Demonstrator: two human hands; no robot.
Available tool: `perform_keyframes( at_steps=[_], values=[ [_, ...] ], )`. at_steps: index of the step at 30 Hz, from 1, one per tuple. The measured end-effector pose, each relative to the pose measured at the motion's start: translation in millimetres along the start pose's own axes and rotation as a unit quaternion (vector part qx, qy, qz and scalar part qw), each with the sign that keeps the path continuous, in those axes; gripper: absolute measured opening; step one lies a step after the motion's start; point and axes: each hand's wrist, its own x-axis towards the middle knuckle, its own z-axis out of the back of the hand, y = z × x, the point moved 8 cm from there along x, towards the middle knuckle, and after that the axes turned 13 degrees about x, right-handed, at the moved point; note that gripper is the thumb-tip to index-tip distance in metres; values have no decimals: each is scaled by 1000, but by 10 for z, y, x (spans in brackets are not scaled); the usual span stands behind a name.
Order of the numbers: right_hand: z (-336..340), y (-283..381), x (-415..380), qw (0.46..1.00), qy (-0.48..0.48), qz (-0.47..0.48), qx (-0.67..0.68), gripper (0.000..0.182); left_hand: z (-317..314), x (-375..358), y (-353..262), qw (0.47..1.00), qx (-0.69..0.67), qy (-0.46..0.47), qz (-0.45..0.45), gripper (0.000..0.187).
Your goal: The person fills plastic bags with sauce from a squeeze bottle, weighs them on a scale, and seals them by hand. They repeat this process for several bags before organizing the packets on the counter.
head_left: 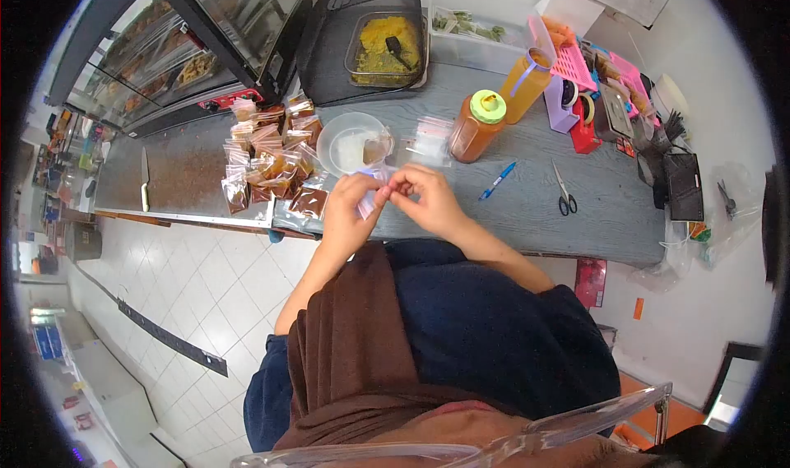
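Observation:
My left hand [349, 210] and my right hand [428, 203] meet at the table's front edge, fingertips pinched together. Between them is a small clear plastic bag [364, 208] with a pinkish tint; fingers cover much of it. Just beyond my hands stands a round translucent tub [333, 142] with something brown at its right side. To its right lies a stack of flat small plastic bags [431, 137]. Left of my left hand are several filled sachets of brown sauce [276, 168], piled up, one [309, 202] close to my wrist.
Behind stand a sauce bottle [476, 132] with a green lid and a yellow bottle [527, 85]. A blue pen [498, 181] and scissors [565, 192] lie at right. A knife [146, 180], a glass display case [169, 48] and a dish of yellow food [387, 47] are farther left.

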Motion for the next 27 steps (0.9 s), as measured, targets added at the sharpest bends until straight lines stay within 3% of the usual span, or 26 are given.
perform_keyframes(
  at_steps=[2, 5, 8, 11, 14, 15, 16, 19, 23, 26, 27],
  values=[
    [-17, -230, -114, 997, -2, -41, 65, 8, -31, -81, 18, 1000, 0, 0, 12, 12],
    [-49, -303, -242, 991, 7, -125, 52, 10, -99, -163, -53, 989, 137, 50, -4, 10],
    [40, -166, -271, 983, -20, -41, -180, 10, -176, -209, -67, 979, 205, 10, 11, 11],
    [180, -155, -282, 973, -49, -66, -217, 10, -248, -175, 3, 978, 202, 14, 53, 12],
    [132, 44, -385, 933, 0, 153, -326, 12, -411, -198, -52, 991, 108, 47, 70, 11],
    [146, 61, -382, 932, -5, 147, -332, 15, -470, -208, -58, 992, 74, 67, 76, 11],
    [161, 99, -390, 931, -10, 140, -338, 19, -610, -233, -98, 990, 45, 133, 23, 19],
    [306, 3, -439, 948, -35, 67, -309, 28, -567, -135, -280, 998, -22, 33, -53, 34],
    [372, -154, -476, 968, -28, 12, -250, 31, -597, -110, -295, 989, 64, 62, -119, 51],
    [760, -224, -550, 942, -154, 104, -279, 47, -606, -101, -168, 994, 27, 41, -97, 52],
    [1014, -240, -557, 912, -281, 140, -264, 58, -543, -74, -140, 997, -3, 35, -73, 51]
  ],
)
